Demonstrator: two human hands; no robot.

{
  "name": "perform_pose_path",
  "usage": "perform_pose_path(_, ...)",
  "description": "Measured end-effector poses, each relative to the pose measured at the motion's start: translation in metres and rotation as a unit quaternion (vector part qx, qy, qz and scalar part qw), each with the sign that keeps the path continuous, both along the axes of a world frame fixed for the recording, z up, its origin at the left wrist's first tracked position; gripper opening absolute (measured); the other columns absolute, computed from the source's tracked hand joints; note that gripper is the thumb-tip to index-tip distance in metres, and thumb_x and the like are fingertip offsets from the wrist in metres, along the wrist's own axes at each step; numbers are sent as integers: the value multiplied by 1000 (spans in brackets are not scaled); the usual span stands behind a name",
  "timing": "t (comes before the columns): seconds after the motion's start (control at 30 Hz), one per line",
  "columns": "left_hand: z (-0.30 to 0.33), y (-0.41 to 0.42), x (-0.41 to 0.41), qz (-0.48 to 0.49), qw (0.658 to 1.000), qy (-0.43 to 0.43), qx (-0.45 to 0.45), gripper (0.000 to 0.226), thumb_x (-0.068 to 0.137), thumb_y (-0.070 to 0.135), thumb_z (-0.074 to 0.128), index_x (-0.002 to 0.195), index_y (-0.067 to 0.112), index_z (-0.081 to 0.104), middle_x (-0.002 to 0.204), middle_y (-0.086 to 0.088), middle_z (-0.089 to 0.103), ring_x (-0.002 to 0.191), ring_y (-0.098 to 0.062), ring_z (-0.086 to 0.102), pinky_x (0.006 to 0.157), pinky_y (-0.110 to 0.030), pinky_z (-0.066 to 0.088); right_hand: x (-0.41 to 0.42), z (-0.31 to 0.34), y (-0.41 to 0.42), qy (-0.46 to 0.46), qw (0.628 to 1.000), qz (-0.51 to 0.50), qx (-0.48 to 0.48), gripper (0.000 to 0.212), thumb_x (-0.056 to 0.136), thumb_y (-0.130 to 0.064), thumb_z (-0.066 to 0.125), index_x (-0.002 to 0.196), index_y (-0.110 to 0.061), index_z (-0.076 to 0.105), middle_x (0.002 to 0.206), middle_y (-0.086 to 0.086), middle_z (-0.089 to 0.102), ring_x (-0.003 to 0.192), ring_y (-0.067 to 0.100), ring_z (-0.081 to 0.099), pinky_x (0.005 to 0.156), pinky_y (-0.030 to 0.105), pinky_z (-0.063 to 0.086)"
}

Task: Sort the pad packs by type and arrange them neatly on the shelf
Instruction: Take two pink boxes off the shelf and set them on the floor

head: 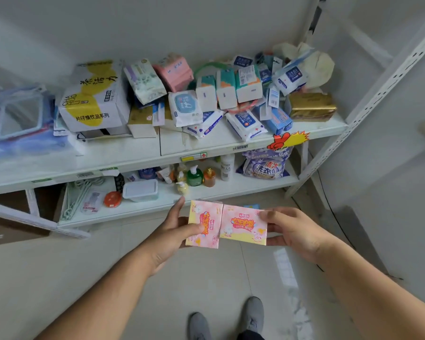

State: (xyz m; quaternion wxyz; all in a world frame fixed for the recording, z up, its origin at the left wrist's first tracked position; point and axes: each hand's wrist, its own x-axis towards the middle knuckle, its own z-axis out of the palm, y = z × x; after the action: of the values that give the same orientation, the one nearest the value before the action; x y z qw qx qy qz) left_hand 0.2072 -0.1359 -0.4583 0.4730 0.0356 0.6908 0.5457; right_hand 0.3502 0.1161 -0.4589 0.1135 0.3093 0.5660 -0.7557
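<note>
I've got two pink packs in front of me, below the shelf [231, 143] edge, over the floor. Left hand [174, 227] grips the left pack [204, 224], thumb across its face, fingers behind. Right hand [287, 229] pinches the right pack [244, 225] by its right edge. The packs touch edge to edge, same print, so prob. the same type; the left one is turned sideways. Something blue peeks out behind the right pack, can't tell what.

Handling: they look light, soft, film-wrapped, so a bit slippery and squashy. Best held by the short edges or flat across the faces w/ light pressure, no squeezing.

The top shelf is a mess: teal-and-white packs [227, 90] standing mid-back, a pink pack [176, 72] leaning behind them, wipes [245, 125] lying loose up front, a gold pack [312, 105] at right, a big yellow-and-white box [93, 99] at left. Bare board shows only along the front, so the wipes and loose stuff likely need shifting before a neat pink row fits. On the lower shelf are bottles [194, 176], a lidded tub [140, 190] and a detergent bag [265, 165], not in my way.
</note>
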Motion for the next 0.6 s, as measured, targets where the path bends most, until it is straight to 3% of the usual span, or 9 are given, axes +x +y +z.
perform_pose_path(0.03, -3, 4, -2, -7, 1000, -10, 10, 88, 70, 26, 73, 137, 54, 24, 115, 2, 72, 105, -18, 70, 92, -36, 52, 2, -5, 5, -5, 1000, 2, -7, 44, 82, -33, 68, 115, -4, 71, 110, 20, 74, 105, 33, 69, 92, 48, 57)
perform_pose_path(0.1, -14, 12, -6, 2, 999, -27, 18, 85, 71, 20, 72, 135, 58, 31, 118, 5, 71, 107, -21, 69, 96, -43, 52, 6, -15, 14, -11, 1000, -9, -22, 43, 81, -32, 69, 113, -4, 72, 109, 20, 74, 103, 32, 70, 90, 47, 57)
perform_pose_path(0.17, -25, 20, -6, 52, 998, -44, 18, 77, 68, 14, 74, 131, 48, 48, 119, -1, 70, 105, -27, 70, 96, -51, 52, 10, -26, 21, -15, 999, -31, -40, 43, 79, -30, 71, 113, -3, 71, 110, 20, 74, 102, 32, 71, 88, 45, 57)
perform_pose_path(0.23, -38, 27, -4, 92, 994, -55, 10, 74, 61, 9, 79, 126, 31, 52, 119, -11, 69, 102, -32, 70, 93, -52, 54, 14, -39, 29, -26, 997, -45, -51, 47, 78, -27, 72, 116, 0, 67, 110, 20, 74, 106, 35, 70, 94, 47, 56)
perform_pose_path(0.3, -50, 34, -3, 110, 993, -45, -10, 76, 54, 17, 87, 122, 20, 51, 118, -10, 70, 103, -28, 70, 93, -47, 53, 16, -52, 36, -38, 997, -46, -47, 52, 76, -26, 75, 118, 2, 64, 111, 21, 73, 109, 36, 69, 101, 47, 52)
perform_pose_path(0.37, -61, 39, -3, 131, 991, -5, -40, 75, 53, 35, 87, 118, 20, 53, 113, -2, 72, 99, -17, 66, 83, -36, 47, 18, -65, 45, -47, 998, -41, -24, 57, 69, -29, 80, 117, -2, 65, 111, 17, 74, 103, 29, 70, 104, 43, 51)
perform_pose_path(0.43, -78, 41, -5, 164, 985, 13, -51, 71, 56, 46, 84, 116, 21, 55, 113, -3, 71, 94, -14, 63, 76, -35, 43, 20, -78, 55, -54, 998, -20, 13, 64, 57, -35, 84, 114, -9, 69, 109, 10, 76, 100, 19, 69, 102, 38, 49)
perform_pose_path(0.5, -99, 43, -8, 186, 982, 9, -42, 62, 66, 30, 84, 118, 20, 52, 119, -8, 67, 100, -19, 65, 84, -37, 50, 20, -95, 64, -58, 997, 20, 48, 67, 54, -37, 86, 114, -13, 71, 109, 8, 76, 100, 19, 68, 97, 37, 48)
perform_pose_path(0.6, -134, 52, -14, 144, 987, 31, -57, 61, 62, 10, 71, 118, 27, 52, 114, 1, 63, 101, -16, 67, 86, -34, 54, 19, -127, 72, -60, 992, 81, 73, 59, 61, -25, 88, 115, -9, 69, 109, 12, 75, 102, 21, 70, 96, 35, 51)
